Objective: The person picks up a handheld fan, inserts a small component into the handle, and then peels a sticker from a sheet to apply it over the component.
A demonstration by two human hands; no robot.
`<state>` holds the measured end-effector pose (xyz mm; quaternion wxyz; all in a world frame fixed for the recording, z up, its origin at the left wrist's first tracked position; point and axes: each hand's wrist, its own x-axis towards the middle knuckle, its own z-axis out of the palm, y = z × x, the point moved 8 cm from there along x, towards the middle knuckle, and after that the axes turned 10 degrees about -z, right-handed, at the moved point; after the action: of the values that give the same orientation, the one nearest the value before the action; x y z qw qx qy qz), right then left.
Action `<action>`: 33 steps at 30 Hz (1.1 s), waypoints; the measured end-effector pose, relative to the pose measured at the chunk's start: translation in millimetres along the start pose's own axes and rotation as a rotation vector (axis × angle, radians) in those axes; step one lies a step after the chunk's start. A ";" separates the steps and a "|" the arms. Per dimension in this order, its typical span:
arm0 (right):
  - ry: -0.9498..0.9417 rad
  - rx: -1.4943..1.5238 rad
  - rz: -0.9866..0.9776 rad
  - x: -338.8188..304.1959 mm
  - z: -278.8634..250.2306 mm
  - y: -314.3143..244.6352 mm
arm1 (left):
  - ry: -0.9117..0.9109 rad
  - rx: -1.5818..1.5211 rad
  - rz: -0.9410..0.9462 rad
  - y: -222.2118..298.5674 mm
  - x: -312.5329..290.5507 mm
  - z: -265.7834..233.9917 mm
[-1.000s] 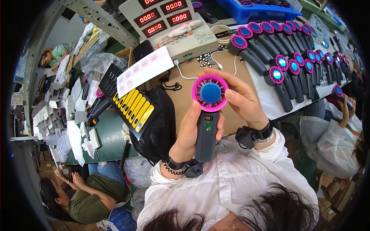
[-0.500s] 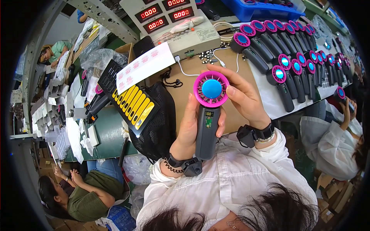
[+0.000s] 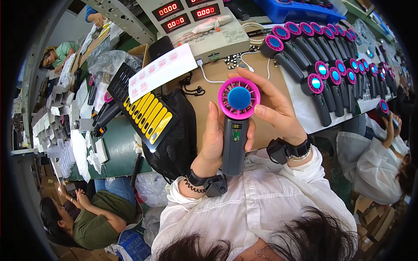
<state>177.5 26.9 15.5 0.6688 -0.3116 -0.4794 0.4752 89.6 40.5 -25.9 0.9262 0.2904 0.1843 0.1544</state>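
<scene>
Thumb (image 3: pixel 212 115) drawn off the rim (image 3: pixel 221 99), left hand (image 3: pixel 212 148) grips the fan's handle (image 3: pixel 234 152), right hand (image 3: pixel 276 111) holding its head (image 3: pixel 239 98)

Looks like an assembly workshop, given rows of identical dark-grey, pink-headed handheld fans (image 3: pixel 335 76), a boxy pale-grey meter with red digital displays (image 3: pixel 214 42) and a flat dark-green workbench (image 3: pixel 122 152)

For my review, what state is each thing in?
Fan, held, small display lit
Left hand, holding the fan's handle
Right hand, curled beside the fan's head
Meter, on, red digits lit
Other fans, lying in rows
Bin, open, things inside
Cable, one connector free
Bag, slumped
</scene>
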 end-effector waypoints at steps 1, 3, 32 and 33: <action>-0.002 -0.002 -0.001 -0.1 0.1 -0.1 | -0.012 -0.004 0.005 -0.2 0.0 0.2; -0.007 -0.005 -0.005 -0.4 0.5 -0.6 | -0.014 0.001 0.004 -0.9 -0.4 -0.2; -0.070 -0.143 -0.061 9.5 -3.2 4.2 | -0.009 -0.089 -0.033 2.1 0.9 0.8; -0.070 -0.143 -0.059 9.5 -4.2 5.6 | -0.018 -0.102 -0.043 0.2 1.5 0.2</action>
<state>180.4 38.0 12.5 0.6414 -0.3275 -0.5442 0.4304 91.1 41.2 -26.0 0.9446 0.2399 0.1740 0.1408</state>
